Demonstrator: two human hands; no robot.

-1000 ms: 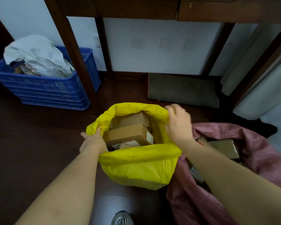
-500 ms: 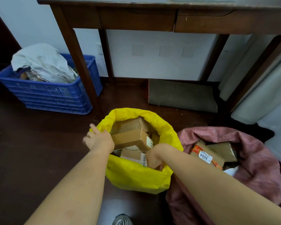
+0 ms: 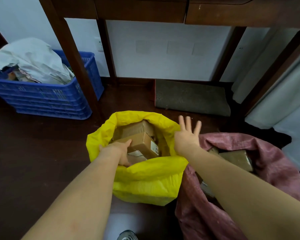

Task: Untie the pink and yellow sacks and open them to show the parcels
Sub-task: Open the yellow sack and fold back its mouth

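In the head view, the right hand [image 3: 187, 138] has come up out of the yellow sack [image 3: 145, 177] and now floats over its far rim, fingers [image 3: 186, 122] spread wide, grasping nothing. The left hand [image 3: 120, 151] has dipped inside and rests on a brown parcel [image 3: 142, 142]; its fingers are hidden, so their hold cannot be told. Both sacks stand open on the floor, the pink sack [image 3: 274, 153] just beside the yellow one, parcels showing. The job looks nearly done.

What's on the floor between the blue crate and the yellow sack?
In the head view, only bare dark floor and a table leg lie between the blue crate and the yellow sack.
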